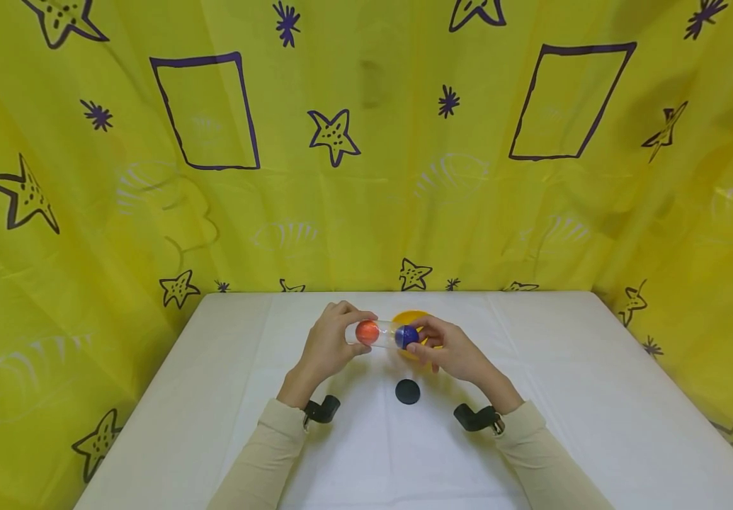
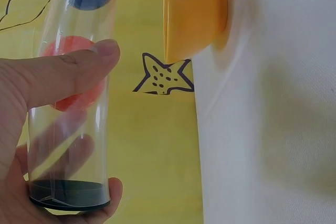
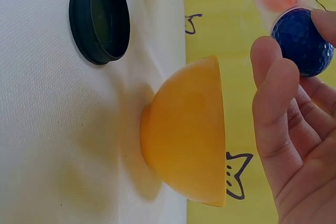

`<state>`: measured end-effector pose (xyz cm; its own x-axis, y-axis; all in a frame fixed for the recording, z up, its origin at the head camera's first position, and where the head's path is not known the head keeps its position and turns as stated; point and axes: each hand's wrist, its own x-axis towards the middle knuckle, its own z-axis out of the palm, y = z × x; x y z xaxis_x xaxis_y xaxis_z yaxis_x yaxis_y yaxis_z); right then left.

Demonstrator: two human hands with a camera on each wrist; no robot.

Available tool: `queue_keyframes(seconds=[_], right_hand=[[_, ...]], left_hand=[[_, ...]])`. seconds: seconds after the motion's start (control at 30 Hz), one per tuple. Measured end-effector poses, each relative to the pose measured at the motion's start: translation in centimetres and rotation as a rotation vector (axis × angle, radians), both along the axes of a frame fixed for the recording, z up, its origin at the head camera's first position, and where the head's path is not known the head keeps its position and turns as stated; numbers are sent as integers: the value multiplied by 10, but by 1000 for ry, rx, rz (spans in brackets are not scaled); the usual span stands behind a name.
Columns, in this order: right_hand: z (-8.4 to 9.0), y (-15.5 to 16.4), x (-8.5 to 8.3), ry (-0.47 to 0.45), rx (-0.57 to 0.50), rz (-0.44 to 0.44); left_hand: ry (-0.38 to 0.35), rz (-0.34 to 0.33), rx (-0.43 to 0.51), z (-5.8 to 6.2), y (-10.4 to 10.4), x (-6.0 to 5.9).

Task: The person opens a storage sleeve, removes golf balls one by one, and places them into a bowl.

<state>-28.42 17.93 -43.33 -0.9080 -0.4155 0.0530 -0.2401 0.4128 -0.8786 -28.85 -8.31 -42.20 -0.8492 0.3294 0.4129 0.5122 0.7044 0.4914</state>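
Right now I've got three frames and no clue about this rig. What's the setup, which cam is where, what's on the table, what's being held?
No machine here: a person works with two bare hands. The wide picture comes from a camera on the head, looking down at a white table with yellow printed cloth behind. The other two come from cameras strapped to the wrists, so they look sideways.

On the table stand a yellow bowl and a loose black cap.

The left hand grips a clear tube, capped black at one end, with an orange ball inside. The right hand pinches a blue ball at the tube's open mouth, over the bowl.
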Motion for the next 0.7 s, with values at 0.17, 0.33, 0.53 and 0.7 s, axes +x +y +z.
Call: queue_keyframes(seconds=[0.17, 0.33, 0.53, 0.7], right_hand=[[1, 0, 1, 25, 18, -21], [3, 2, 1, 67, 30, -59], [4, 9, -2, 103, 30, -120], [5, 18, -5, 132, 31, -171]], left_hand=[[-11, -7, 5, -1, 0, 0], [-20, 3, 8, -2, -1, -2], [-23, 8, 17, -1, -2, -2], [-34, 9, 23, 0, -2, -2]])
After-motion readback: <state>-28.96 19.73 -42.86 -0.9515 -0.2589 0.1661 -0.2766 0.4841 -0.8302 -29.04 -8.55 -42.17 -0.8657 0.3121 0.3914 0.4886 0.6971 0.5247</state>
